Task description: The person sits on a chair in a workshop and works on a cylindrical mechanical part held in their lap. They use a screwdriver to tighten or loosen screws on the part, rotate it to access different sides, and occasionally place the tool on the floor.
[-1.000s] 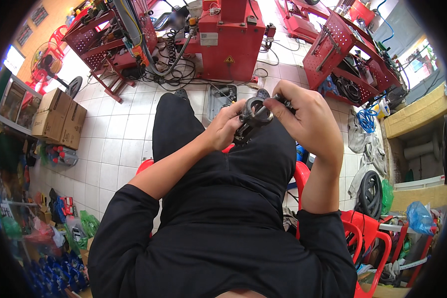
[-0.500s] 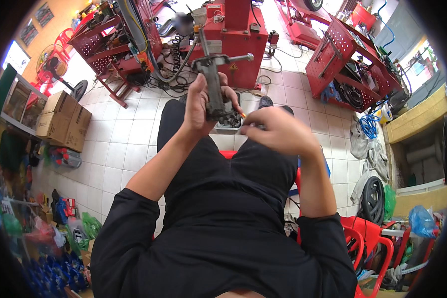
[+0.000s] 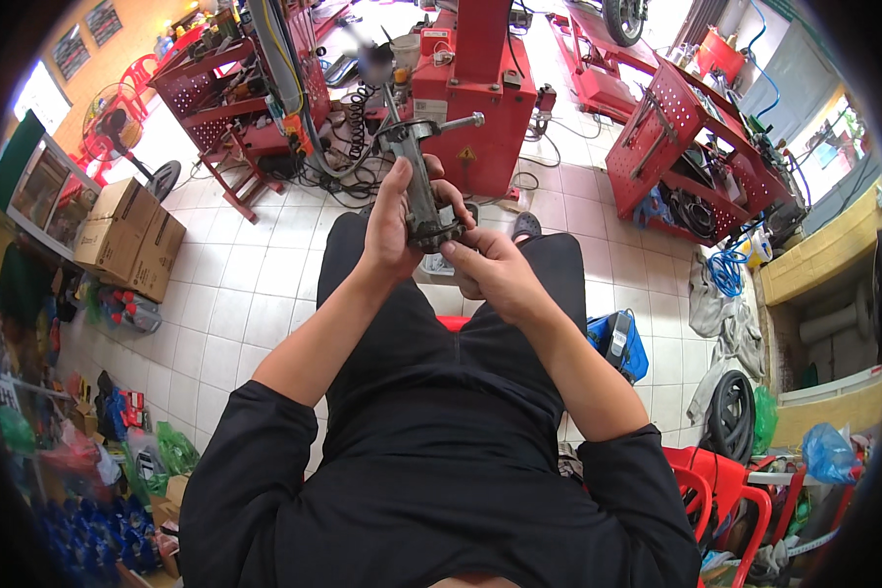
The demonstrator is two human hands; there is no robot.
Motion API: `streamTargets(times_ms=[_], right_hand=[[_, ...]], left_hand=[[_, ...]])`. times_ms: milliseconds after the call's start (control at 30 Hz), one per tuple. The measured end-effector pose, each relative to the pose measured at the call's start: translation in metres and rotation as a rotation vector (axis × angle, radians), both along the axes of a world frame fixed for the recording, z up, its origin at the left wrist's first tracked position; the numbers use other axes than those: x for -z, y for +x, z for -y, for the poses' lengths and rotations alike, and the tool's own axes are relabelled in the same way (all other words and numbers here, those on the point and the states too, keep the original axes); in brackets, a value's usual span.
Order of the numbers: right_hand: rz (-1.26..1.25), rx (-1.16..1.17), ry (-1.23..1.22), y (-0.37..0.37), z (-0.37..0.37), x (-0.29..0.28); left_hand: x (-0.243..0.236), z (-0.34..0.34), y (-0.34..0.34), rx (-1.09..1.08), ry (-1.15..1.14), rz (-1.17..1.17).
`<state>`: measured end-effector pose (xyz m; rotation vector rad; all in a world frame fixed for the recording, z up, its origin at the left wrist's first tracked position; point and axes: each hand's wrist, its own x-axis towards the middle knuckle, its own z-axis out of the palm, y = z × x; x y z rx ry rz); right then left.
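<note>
My left hand (image 3: 392,220) is wrapped around a dirty grey metal part (image 3: 420,186), held up above my knees. The part has a cylindrical body and a flanged upper end; a long bolt (image 3: 461,122) sticks out to the right and a thin rod points upward. My right hand (image 3: 500,274) has closed its fingers at the lower end of the part, thumb and fingertips pressed together against it. Whether anything small sits between those fingertips is hidden. Below the hands, a light-coloured tray (image 3: 439,266) is partly visible between my legs.
Ahead stands a red machine (image 3: 470,127) with hoses and cables on the floor. A red tool cart (image 3: 691,137) is at the right, another (image 3: 211,88) at the left. Cardboard boxes (image 3: 127,240) stand left; a blue bag (image 3: 622,345) and red chair (image 3: 701,485) lie right.
My right hand has come left and closed at the part's lower end, where before it was apart and blurred. The part has shifted slightly down. The blue bag shows more fully.
</note>
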<state>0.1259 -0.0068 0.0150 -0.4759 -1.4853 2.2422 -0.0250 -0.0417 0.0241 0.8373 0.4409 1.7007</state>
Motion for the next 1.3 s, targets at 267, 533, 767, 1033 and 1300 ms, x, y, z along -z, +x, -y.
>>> streamTargets(times_ms=[267, 533, 767, 1033, 1300], right_hand=[[-0.026, 0.213, 0.209, -0.006, 0.013, -0.002], [0.058, 0.11, 0.258, -0.002, 0.007, -0.006], [-0.027, 0.18, 0.244, -0.006, 0.012, -0.002], [-0.033, 0.077, -0.058, -0.001, 0.001, 0.005], [-0.027, 0.115, 0.036, -0.006, 0.012, -0.001]], left_hand=[[-0.002, 0.002, 0.002, -0.032, 0.016, -0.023], [0.0, -0.001, -0.006, 0.015, 0.087, -0.019], [-0.001, -0.001, -0.003, 0.061, 0.04, 0.097], [0.005, -0.007, -0.006, 0.022, 0.063, -0.056], [-0.002, -0.003, -0.005, 0.074, 0.06, 0.008]])
